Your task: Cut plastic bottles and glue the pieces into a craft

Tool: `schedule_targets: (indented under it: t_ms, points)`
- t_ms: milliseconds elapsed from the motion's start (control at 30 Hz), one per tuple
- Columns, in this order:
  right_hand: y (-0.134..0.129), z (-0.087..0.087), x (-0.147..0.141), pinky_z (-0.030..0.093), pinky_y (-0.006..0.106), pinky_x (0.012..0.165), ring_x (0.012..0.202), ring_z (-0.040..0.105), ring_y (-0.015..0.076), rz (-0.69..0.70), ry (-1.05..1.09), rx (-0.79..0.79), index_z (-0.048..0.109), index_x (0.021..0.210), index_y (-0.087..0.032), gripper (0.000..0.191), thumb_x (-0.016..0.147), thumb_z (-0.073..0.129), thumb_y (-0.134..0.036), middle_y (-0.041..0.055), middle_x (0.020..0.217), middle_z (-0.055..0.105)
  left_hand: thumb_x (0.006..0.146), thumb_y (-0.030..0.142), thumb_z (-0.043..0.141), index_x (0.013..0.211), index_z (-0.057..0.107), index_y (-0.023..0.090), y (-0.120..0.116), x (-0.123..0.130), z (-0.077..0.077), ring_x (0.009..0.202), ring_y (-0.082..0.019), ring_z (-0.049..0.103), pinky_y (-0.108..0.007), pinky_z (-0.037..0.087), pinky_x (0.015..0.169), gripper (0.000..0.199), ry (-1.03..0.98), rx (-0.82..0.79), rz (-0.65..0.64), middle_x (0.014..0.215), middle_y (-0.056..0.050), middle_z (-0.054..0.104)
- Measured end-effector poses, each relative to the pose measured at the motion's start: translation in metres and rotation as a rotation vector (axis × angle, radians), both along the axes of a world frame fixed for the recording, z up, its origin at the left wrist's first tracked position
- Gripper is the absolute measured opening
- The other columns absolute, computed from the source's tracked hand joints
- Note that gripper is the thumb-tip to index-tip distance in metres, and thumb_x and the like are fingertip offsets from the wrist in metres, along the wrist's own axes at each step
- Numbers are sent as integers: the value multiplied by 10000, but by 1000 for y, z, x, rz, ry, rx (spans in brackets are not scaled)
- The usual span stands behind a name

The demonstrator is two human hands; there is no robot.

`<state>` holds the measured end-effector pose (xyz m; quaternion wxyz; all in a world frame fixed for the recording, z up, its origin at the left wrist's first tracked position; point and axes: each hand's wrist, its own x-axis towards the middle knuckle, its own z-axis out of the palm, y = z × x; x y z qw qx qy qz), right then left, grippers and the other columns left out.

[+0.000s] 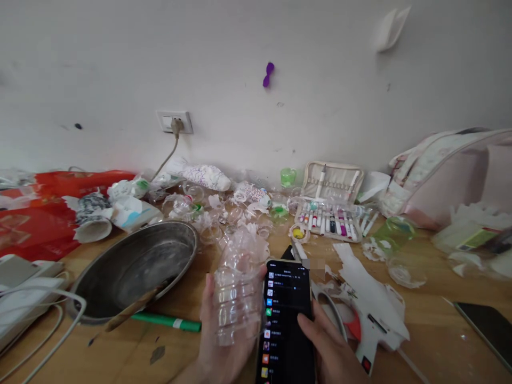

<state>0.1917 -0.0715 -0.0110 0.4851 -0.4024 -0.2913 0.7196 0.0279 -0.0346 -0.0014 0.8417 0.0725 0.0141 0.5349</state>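
Observation:
Just left of the view's middle, my left hand [228,346] is wrapped round a clear ribbed plastic bottle piece [240,293], whose cut end points down. Beside it, my right hand [330,341] grips a phone [286,320] with a lit dark screen showing a list of coloured icons. The thumb of my right hand lies over the screen's right edge. The phone's left edge is close to the fingertips of my left hand. Behind the phone, scissors [295,249] are partly hidden.
A metal basin [136,266] with a brush and a green marker [166,321] are at left. A white glue gun [374,314], another phone [486,325] and a pink backpack [448,181] are at right. Behind are a marker case [328,221] and plastic scraps [212,213].

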Motion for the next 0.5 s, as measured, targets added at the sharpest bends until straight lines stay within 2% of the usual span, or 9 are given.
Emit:
schedule_targets:
  t_ms: [100,233,333,500]
  points:
    - [2,-3,3,330,402,1055,1214,492,255,-26,-127,4,603,1165,-265,496,756,651,-541,36,1238,612,857,537,435,1178,637,200,-1,1,0,1043,-233,665,-347,483,943,508,49,-65,6,1145,-110,710]
    - [3,-1,5,337,386,1050,1210,496,242,-12,-119,-4,612,1153,-276,454,770,647,-517,22,1232,617,861,520,451,1114,681,186,-3,3,5,983,-191,690,-283,465,947,478,88,-144,40,1072,-105,745]
    - [4,-2,4,354,387,1026,1179,521,246,-17,-76,-36,603,1159,-297,473,750,663,-527,9,1174,652,875,484,452,1130,671,198,-3,3,6,958,-178,701,-274,476,934,441,62,-117,41,1076,-113,742]
    - [4,-7,3,339,416,1036,1197,498,266,-31,-99,-34,576,1197,-278,538,739,657,-547,28,1203,631,891,487,412,1155,654,184,-3,2,2,1001,-189,685,-292,473,950,469,34,-86,21,1104,-124,728]
